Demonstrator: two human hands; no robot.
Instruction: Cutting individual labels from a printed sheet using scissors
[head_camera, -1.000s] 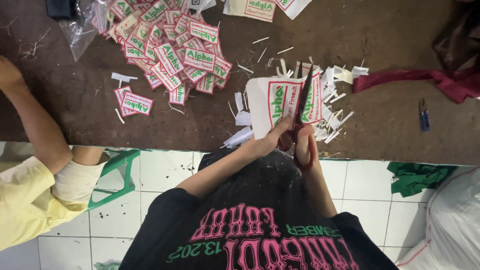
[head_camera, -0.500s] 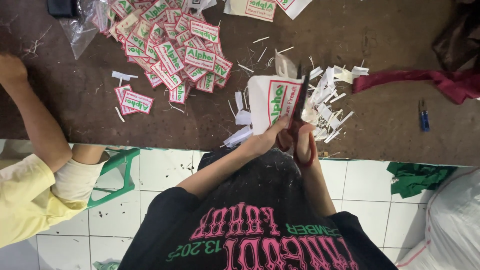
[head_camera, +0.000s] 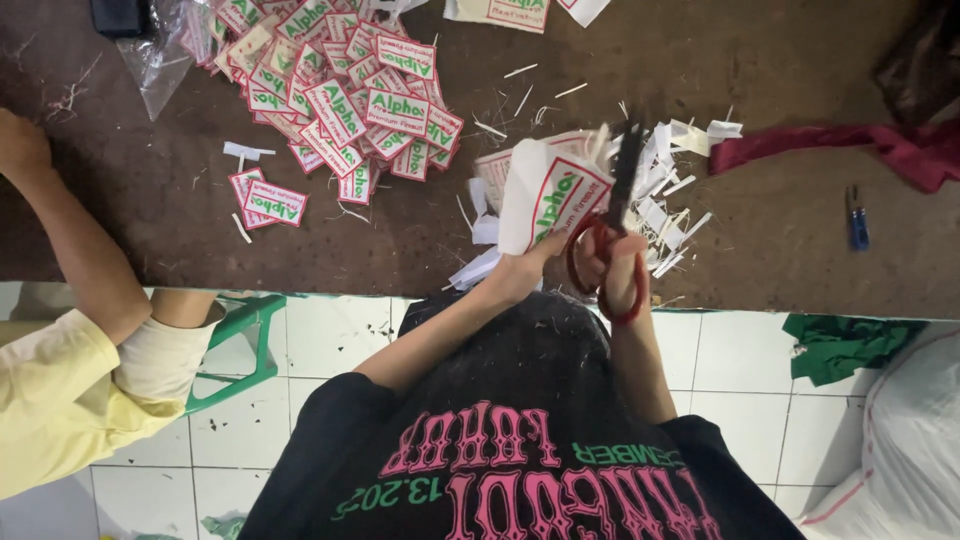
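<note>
Label sheet (head_camera: 548, 195): white, red-bordered, green print, curled, pinched at its lower edge.
Scissors (head_camera: 612, 235): red-handled, blades open against the sheet's right edge.

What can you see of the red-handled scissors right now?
The scissors have red loop handles that look like plastic and dark, apparently metal blades. The right hand holds them, fingers through the loops. They are raised above the brown table, just inside its near edge, blades pointing away from the person. The blades are blurred, so how far they are open is unclear. They meet the edge of a white label with red border, held by the left hand, above white offcuts.
</note>
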